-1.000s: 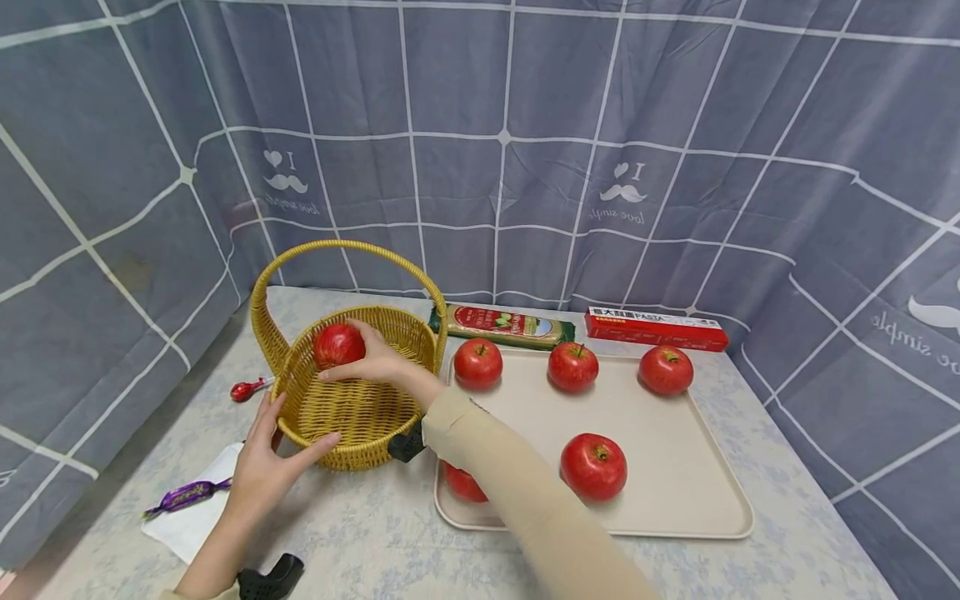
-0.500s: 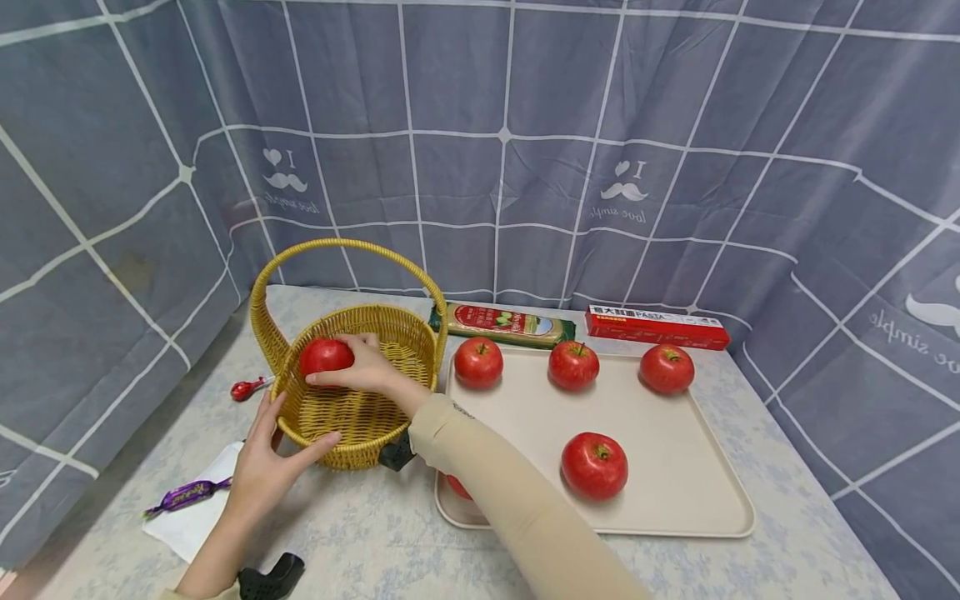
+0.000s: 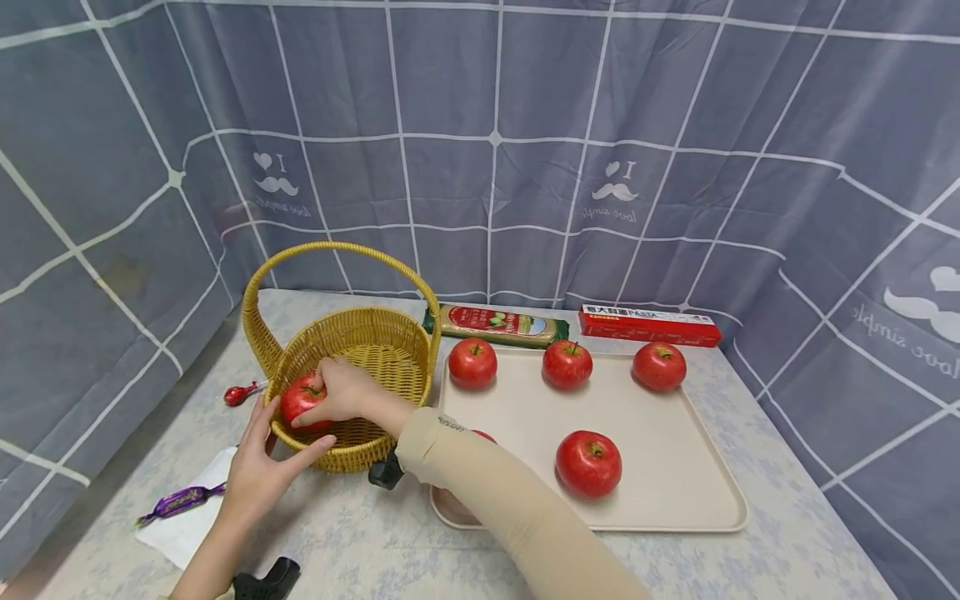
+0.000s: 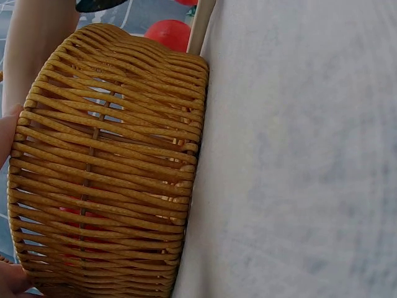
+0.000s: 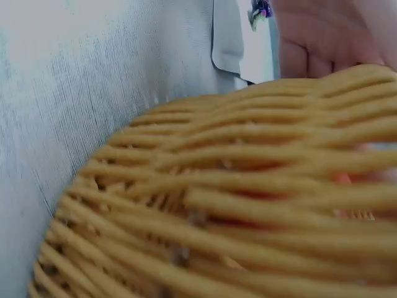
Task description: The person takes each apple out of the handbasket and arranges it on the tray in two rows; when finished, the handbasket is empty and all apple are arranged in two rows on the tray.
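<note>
At the left of the table stands a yellow woven basket (image 3: 386, 350) with a tall arched handle. Inside it, against the near left wall, my right hand (image 3: 347, 392) grips a red apple (image 3: 300, 398), fingers over its top and thumb on the near side. My left hand (image 3: 258, 467) rests on the basket's near left rim, its thumb and fingers spread and fairly straight. In the left wrist view, the basket wall (image 4: 105, 174) fills much of the picture, with fingertips at its rim. Through the weave in the right wrist view, some red shows.
Right of the basket lies a beige tray (image 3: 675, 467) with several apples (image 3: 588, 464), one mostly behind my right sleeve. Behind it are a green pasta packet (image 3: 498, 323) and a red pasta box (image 3: 648, 327). A lollipop (image 3: 240, 394) and purple candy (image 3: 180, 502) lie at left.
My right hand has moved the apple down and toward the near left side of the basket. The left hand stays at the rim. The head view has shifted slightly.
</note>
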Demonstrator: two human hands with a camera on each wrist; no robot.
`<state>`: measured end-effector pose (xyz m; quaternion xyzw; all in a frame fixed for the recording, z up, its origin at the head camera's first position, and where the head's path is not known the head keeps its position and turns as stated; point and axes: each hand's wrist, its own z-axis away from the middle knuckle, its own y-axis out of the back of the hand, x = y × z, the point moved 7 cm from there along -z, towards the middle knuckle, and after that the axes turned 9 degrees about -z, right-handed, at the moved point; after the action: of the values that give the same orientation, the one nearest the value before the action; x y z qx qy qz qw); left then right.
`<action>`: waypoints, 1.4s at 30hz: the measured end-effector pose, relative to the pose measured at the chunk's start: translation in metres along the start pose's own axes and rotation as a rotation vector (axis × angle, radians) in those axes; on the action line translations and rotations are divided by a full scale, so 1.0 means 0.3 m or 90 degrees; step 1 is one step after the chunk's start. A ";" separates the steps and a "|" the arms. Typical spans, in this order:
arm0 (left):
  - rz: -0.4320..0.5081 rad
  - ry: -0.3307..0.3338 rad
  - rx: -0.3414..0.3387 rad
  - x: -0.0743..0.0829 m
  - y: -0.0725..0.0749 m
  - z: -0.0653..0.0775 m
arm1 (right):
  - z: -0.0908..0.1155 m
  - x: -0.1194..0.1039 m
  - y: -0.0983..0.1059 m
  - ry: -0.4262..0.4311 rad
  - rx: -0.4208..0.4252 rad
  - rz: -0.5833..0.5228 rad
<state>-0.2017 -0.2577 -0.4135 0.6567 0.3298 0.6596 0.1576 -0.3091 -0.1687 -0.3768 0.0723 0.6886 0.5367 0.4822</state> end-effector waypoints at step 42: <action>-0.003 0.015 -0.013 -0.017 -0.008 -0.005 | 1.020 0.607 0.718 -0.058 0.327 -0.195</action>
<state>-0.2033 -0.2597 -0.4187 0.6463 0.3264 0.6704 0.1623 -0.2677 0.2377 -0.2969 0.1113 0.7826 0.2620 0.5536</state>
